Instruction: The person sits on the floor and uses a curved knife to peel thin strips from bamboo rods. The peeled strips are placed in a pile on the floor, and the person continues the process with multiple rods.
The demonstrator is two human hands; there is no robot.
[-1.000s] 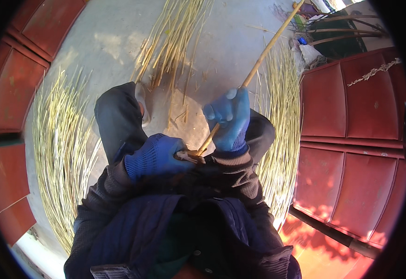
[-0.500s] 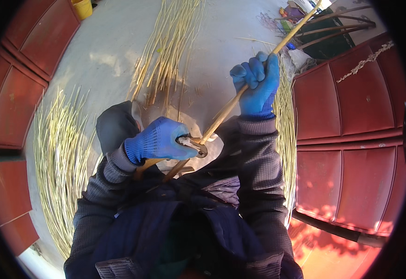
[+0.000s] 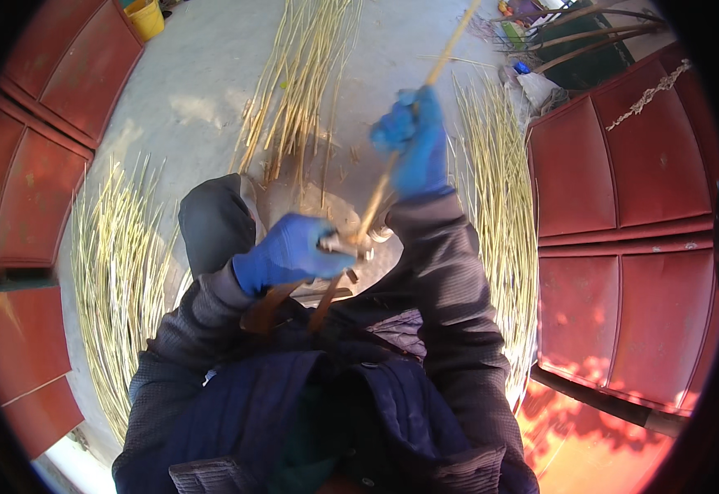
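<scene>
Both my hands wear blue gloves. My left hand (image 3: 292,251) is closed around a small metal tool (image 3: 349,244) held over my lap. A long pale stick (image 3: 392,165) runs through that tool and rises up and to the right. My right hand (image 3: 413,140) grips this stick higher up, arm stretched forward. The stick's lower end (image 3: 320,309) points down toward my dark jacket, beside a brown strip (image 3: 267,306).
Bundles of yellow-green stalks lie on the concrete: one fanned at left (image 3: 116,272), one ahead (image 3: 302,90), one along the right (image 3: 499,206). Red metal panels (image 3: 623,189) stand at right and left (image 3: 38,123). A yellow bucket (image 3: 147,18) sits far ahead.
My right hand has slid up and away along the stick, arm extending forward. My left hand has stayed closed on the tool near my lap.
</scene>
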